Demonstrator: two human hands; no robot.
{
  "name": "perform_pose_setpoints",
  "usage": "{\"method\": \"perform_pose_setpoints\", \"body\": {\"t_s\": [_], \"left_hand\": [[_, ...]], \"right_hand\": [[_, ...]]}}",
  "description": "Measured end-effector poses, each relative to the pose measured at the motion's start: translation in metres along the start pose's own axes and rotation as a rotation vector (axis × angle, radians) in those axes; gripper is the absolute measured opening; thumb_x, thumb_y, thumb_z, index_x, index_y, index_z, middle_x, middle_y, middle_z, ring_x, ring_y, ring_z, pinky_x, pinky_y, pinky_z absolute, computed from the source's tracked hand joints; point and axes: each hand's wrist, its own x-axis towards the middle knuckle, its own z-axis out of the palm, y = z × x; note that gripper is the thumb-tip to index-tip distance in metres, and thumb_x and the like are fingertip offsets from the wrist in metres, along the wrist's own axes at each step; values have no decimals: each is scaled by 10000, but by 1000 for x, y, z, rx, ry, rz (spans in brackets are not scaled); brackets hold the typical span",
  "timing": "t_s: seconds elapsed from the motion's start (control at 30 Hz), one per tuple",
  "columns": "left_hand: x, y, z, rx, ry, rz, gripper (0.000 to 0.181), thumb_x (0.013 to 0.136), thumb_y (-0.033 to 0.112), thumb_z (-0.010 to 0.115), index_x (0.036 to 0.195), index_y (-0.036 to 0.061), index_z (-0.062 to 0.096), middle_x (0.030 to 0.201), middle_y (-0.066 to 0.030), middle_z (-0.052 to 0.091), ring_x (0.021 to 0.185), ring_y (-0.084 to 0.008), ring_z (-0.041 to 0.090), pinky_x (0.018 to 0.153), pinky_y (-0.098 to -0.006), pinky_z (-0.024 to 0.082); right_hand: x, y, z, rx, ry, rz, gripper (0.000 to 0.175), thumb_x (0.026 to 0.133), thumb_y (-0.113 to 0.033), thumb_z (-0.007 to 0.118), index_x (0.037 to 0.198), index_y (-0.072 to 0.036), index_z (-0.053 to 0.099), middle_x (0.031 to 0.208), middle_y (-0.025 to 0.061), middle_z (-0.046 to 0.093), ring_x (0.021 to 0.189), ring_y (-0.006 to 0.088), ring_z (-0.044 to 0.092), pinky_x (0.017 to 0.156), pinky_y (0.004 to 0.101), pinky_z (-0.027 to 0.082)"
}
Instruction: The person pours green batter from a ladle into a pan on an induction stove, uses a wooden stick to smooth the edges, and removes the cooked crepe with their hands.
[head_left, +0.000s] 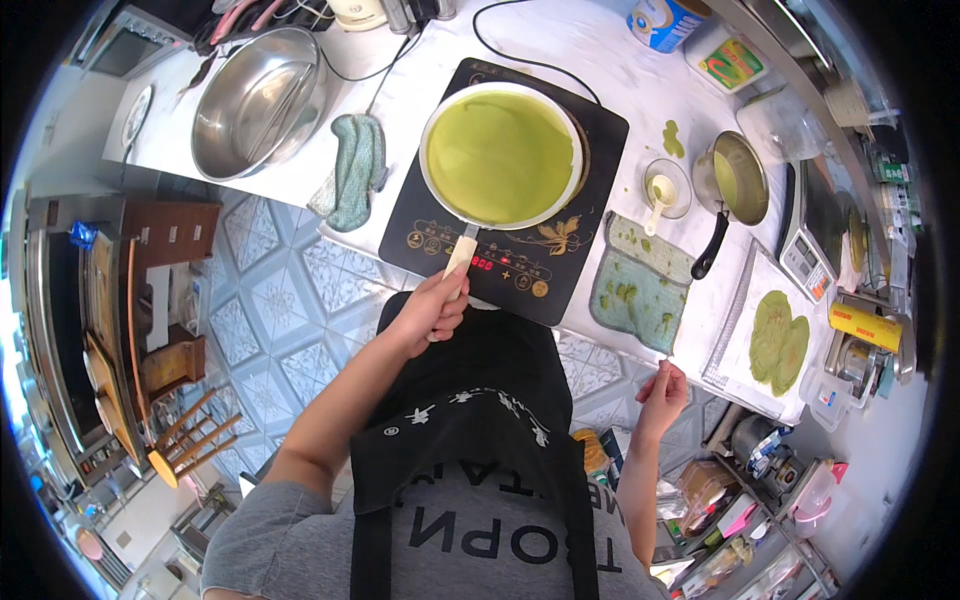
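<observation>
My left hand (429, 311) grips the pale handle of a white-rimmed frying pan (429, 176). A smooth green layer (499, 154) covers the pan's bottom. The pan is over a black induction cooker (409, 221) with a lit red display; whether it touches the surface cannot be told. At the counter's front edge, my right hand (664, 390) has its fingers curled. Its thumb and forefinger meet at the lower corner of a green-stained, folded cloth (637, 300); whether they pinch it is unclear. Above the cloth, a small glass bowl (679, 206) holds a white measuring spoon (658, 199).
A black-handled saucepan (739, 172) with green residue stands right, near a digital scale (806, 259). Thin green pancakes (776, 345) lie on white paper. A large steel bowl (225, 142) with a whisk (281, 112) and another folded cloth (352, 172) are left. Green drips (673, 139) mark the counter.
</observation>
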Motion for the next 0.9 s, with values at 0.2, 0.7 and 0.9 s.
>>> {"method": "perform_pose_setpoints", "body": {"t_s": [0.2,0.7,0.9], "left_hand": [[-21,-7,-17,22,12,-49,313,923,458,430,831,159,424,542,78,260,401,-24,196,347,-185,151],[-45,-5,-10,80,68,-41,323,927,462,418,824,156,423,544,76,264,401,-28,186,347,-190,145],[-39,1,-12,38,22,-65,327,928,462,420,816,155,417,544,77,265,400,-25,183,346,-189,139]], "right_hand": [[1,3,7,14,-35,3,172,896,-201,568,850,-36,549,525,-10,473,398,47,402,358,182,300],[13,-36,58,33,-171,-98,116,905,-150,543,902,-37,514,645,20,528,495,65,468,443,185,369],[34,-85,103,29,-303,-298,118,907,-145,542,913,-27,542,637,-8,510,499,44,421,462,181,335]]}}
